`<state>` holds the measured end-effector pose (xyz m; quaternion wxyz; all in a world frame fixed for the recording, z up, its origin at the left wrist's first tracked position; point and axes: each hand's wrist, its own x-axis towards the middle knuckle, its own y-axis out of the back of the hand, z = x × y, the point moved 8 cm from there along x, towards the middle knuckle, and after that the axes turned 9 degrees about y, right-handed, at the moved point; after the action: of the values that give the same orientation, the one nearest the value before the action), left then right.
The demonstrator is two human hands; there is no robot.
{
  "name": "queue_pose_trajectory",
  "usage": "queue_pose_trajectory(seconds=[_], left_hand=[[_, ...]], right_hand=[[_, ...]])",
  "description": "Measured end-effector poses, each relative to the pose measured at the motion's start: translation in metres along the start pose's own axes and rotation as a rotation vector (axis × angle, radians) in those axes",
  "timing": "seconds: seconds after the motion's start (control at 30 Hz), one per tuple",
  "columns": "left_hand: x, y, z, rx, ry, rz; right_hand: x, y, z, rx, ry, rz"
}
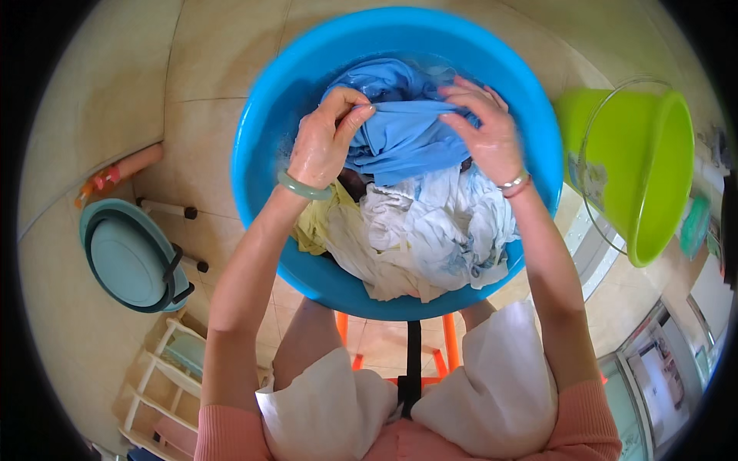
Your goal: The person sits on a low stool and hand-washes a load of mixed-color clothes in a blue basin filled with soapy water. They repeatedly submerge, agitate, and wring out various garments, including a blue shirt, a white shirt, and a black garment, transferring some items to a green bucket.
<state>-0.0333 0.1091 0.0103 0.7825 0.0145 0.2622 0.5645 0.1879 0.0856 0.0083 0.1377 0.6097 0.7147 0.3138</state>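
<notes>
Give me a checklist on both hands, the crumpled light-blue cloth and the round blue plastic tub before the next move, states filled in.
1. Left hand has the crumpled light-blue cloth: ok, pinched between thumb and fingers.
2. Right hand has a firm grip: cannot tell; its fingers are blurred at the cloth's other end.
3. Wrists bare: not ok; pale green bangle on the left, thin silvery bracelet on the right.
4. Pink ribbed sleeves clear of the round blue plastic tub: ok.
5. Lime-green plastic bucket outside the tub: ok, to its right.
</notes>
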Motion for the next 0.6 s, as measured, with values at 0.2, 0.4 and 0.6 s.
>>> queue_pose_trajectory(seconds=[0.2, 0.4, 0.6], left_hand=[[0.013, -0.010, -0.041, -0.346, 0.275, 0.064], [-0.001, -0.039, -0.062, -0.904, 0.486, 0.056], [-0.035, -0.059, -0.052, -0.772, 0.699, 0.280]], right_hand=[[-0.011, -0.010, -0.021, 0.483, -0.353, 0.067], [0.030, -0.076, -0.139, -0.027, 0.316, -0.168], [0.040, -0.092, -0.030, -0.216, -0.052, -0.004]])
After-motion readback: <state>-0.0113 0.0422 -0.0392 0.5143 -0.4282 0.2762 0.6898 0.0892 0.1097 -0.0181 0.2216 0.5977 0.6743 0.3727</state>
